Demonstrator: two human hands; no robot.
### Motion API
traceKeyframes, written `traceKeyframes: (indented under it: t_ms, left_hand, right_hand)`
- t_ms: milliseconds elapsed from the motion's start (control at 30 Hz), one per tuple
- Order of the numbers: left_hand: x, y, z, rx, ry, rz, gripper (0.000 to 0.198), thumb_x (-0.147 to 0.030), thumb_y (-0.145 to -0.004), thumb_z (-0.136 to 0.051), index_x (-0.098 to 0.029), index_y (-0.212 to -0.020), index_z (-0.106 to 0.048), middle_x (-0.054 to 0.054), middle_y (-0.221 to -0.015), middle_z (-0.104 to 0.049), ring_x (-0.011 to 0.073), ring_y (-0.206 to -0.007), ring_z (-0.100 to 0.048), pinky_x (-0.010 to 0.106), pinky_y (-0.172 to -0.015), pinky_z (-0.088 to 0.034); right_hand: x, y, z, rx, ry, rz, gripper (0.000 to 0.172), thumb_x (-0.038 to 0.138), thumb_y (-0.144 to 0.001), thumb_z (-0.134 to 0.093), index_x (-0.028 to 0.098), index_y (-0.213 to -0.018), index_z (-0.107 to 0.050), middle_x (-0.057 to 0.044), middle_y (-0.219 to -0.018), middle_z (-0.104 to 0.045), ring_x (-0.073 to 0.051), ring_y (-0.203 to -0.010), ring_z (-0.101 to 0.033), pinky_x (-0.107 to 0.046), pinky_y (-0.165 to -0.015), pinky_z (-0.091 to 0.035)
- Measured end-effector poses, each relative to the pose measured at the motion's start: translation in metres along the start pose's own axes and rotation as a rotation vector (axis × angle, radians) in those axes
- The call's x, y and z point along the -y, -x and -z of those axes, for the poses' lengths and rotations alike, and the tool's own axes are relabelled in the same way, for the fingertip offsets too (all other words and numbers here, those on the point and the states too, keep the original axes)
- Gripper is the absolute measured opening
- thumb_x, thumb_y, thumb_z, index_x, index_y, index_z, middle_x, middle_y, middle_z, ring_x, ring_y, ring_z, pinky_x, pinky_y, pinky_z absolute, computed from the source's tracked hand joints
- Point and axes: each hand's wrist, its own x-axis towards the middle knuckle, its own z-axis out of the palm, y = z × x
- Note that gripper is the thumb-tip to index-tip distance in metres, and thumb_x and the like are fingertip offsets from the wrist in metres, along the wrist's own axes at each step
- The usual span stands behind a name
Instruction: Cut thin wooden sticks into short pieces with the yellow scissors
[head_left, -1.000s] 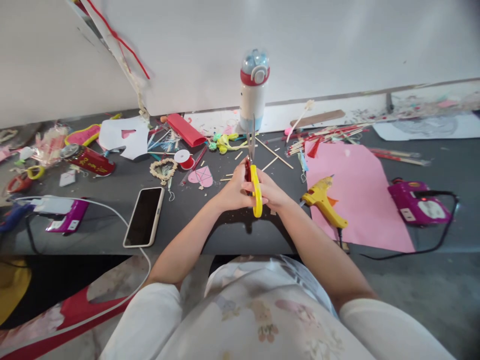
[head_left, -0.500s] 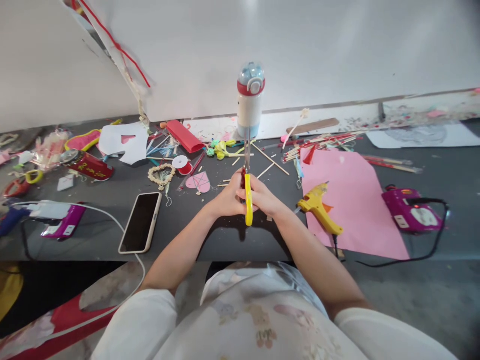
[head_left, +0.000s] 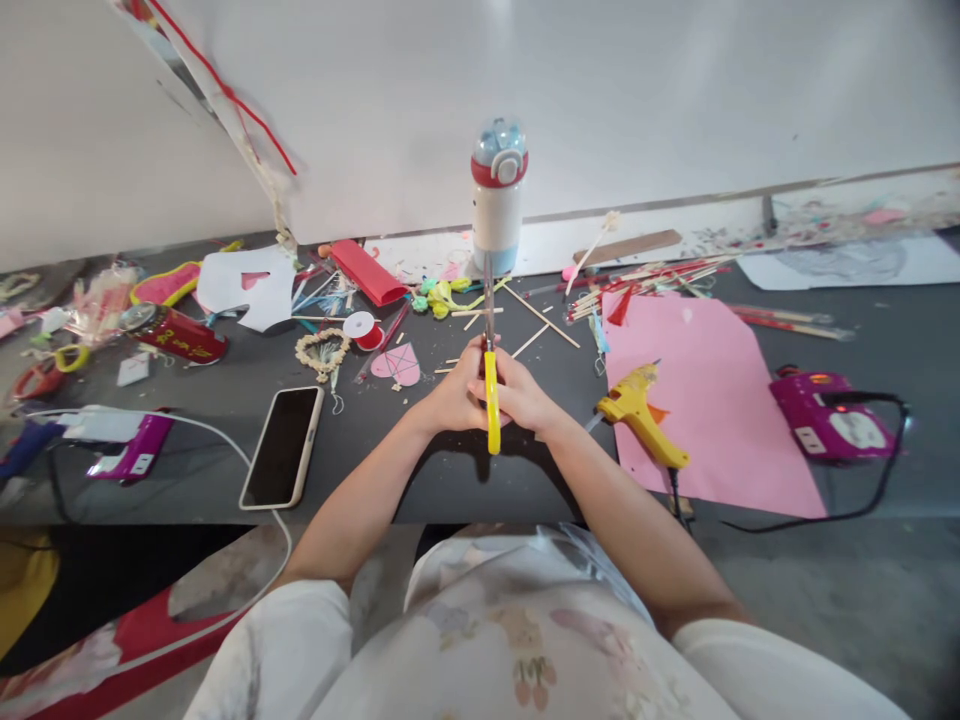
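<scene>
yellow-handled scissors [head_left: 490, 385], both hands [head_left: 517, 392] gripping

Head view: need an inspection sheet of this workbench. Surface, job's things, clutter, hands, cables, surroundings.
Surface: dark grey table, speckled with small scraps.
Job's things: yellow-handled scissors, blades pointing away toward the water bottle.
Clutter: pink paper sheet, yellow glue gun on its edge, phone face up, pink paper heart, wooden sticks, red can.
Hands: left hand and right hand both closed around the scissors' handles.
Cables: white cable by the phone; black cable from the purple device.
Surroundings: white wall behind.
</scene>
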Motion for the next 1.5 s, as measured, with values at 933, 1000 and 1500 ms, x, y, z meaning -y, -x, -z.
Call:
traceKeyframes:
  t_ms: [933,1000,1500]
  left_hand:
    - [-0.007,0.000,-0.002,0.021,0.149,0.112,0.092,-0.030,-0.057,-0.075,-0.022,-0.131,-0.021,0.008,-0.108,-0.049,0.0170,-0.085,-0.057,0.030,-0.067,-0.052]
    - [-0.008,0.000,-0.002,0.024,0.155,0.121,0.093,-0.031,-0.056,-0.075,-0.022,-0.131,-0.021,0.009,-0.111,-0.048,0.0188,-0.088,-0.057,0.031,-0.068,-0.053]
    - [0.002,0.000,-0.006,-0.030,0.082,0.050,0.096,-0.039,-0.054,-0.074,-0.026,-0.135,-0.025,0.010,-0.120,-0.048,0.0271,-0.108,-0.054,0.048,-0.094,-0.047]
  right_hand:
    - [-0.006,0.001,-0.001,-0.055,-0.166,-0.130,0.041,0.042,-0.072,-0.062,0.020,-0.104,-0.048,-0.004,-0.095,-0.057,-0.018,-0.086,-0.055,-0.034,-0.077,-0.046]
    - [-0.006,0.001,-0.002,-0.062,-0.175,-0.145,0.040,0.043,-0.072,-0.061,0.020,-0.103,-0.049,-0.004,-0.095,-0.057,-0.018,-0.086,-0.056,-0.035,-0.078,-0.046]
    - [-0.007,0.003,0.001,-0.054,-0.033,-0.048,0.022,0.036,-0.075,-0.056,0.019,-0.087,-0.050,0.000,-0.082,-0.054,-0.014,-0.072,-0.049,-0.031,-0.068,-0.041]
